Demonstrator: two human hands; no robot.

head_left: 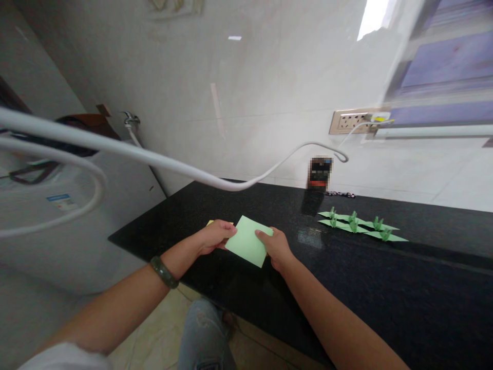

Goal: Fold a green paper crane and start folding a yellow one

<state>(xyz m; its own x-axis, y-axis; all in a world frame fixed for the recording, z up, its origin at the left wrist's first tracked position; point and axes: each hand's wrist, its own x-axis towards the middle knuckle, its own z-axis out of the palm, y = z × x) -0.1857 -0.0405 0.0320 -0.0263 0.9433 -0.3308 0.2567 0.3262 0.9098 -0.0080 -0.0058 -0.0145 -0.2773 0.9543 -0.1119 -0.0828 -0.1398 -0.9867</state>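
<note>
Left hand (214, 237) and right hand (281, 248) are closed on opposite edges of the squarish paper (248, 242), held over the counter (346, 280), one corner pointed toward the body; its long axis cannot be told. Folded pieces (353, 226) are lined up rightward.

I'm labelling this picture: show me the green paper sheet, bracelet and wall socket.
Green paper sheet (247, 242), head view: middle of its face.
Bracelet (164, 273), head view: outside of its band.
Wall socket (348, 123), head view: faceplate.

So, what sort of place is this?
Probably a home utility or laundry corner: there's a wall tap, what looks like a white washing machine, and a black speckled countertop.
</note>
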